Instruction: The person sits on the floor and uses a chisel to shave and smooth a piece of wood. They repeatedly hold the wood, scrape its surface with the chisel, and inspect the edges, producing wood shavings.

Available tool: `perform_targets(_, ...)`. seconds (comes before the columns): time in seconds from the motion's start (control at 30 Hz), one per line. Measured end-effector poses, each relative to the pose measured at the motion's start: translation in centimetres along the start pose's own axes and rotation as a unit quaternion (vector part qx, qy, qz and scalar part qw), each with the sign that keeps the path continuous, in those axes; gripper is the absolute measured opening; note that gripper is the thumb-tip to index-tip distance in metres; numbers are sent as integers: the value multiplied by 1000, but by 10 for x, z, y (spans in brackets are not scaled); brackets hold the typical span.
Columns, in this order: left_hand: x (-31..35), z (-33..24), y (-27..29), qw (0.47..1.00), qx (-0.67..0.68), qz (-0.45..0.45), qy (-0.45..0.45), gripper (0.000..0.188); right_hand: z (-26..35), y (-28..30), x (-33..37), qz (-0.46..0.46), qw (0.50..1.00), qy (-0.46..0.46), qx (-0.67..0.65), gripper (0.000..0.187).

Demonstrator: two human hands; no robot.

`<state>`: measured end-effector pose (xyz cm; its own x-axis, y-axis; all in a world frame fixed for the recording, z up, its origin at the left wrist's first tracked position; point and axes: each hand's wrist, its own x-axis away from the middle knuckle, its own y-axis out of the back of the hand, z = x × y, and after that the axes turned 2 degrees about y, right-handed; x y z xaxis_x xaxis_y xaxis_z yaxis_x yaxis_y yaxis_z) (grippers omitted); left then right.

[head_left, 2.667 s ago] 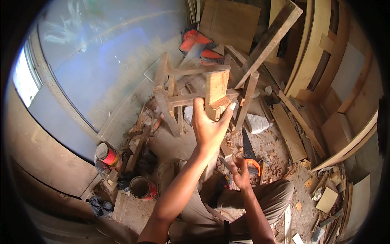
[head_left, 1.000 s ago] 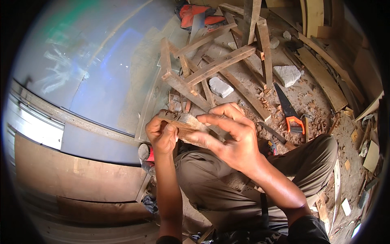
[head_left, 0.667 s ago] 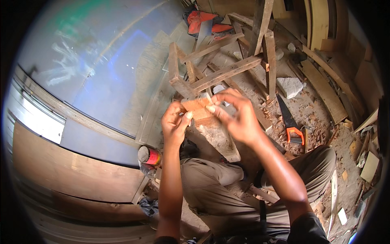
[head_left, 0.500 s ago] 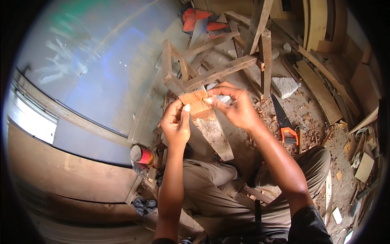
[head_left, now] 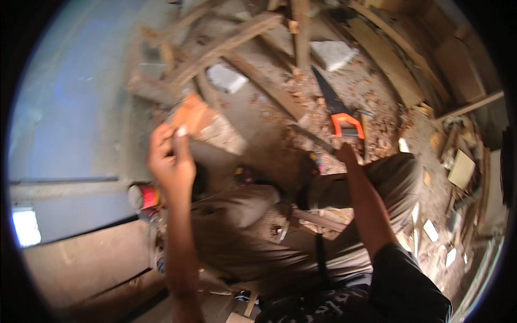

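Observation:
My left hand (head_left: 173, 159) pinches a small orange-brown wood block (head_left: 193, 114) between thumb and fingers, at the frame's near corner. A paler, rough piece of wood (head_left: 223, 135) extends from beside the block toward the lower right; motion blur hides how they meet. My right hand (head_left: 347, 154) is low over the floor at the right, its fingers closed round the near end of a long, narrow, dark tool (head_left: 315, 139). Blur keeps that tool's kind from showing. Just beyond this hand lies a handsaw (head_left: 340, 110) with a black blade and orange handle.
A rough wooden frame (head_left: 226, 46) stands ahead. Whitish stone blocks (head_left: 332, 55) and wood chips lie on the floor. Planks (head_left: 385, 59) lean along the right. At the left are a large grey-blue panel (head_left: 81, 107) and a red-banded can (head_left: 142, 197).
My right hand has let go of the wood block and moved down right to the narrow tool. My left hand still holds the block. The view has shifted, moving the scene left and up.

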<state>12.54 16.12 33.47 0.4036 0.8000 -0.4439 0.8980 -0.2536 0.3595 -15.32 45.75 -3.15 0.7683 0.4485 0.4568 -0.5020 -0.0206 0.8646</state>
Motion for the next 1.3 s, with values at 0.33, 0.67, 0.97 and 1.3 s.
perform_targets(0.33,-28,10,37,997,-43,-63,9,14,-64,-155,-98,37,997,42,-48,31)
perform_targets(0.67,-31,15,68,978,25,-178,102,19,-9,-35,-20,106,993,33,30,31)
perform_targets(0.97,-12,10,71,973,27,-210,95,12,42,68,28,73,984,139,90,35)
perform_targets(1.3,24,-6,93,946,84,-226,216,19,105,157,141,-54,949,303,-73,18)
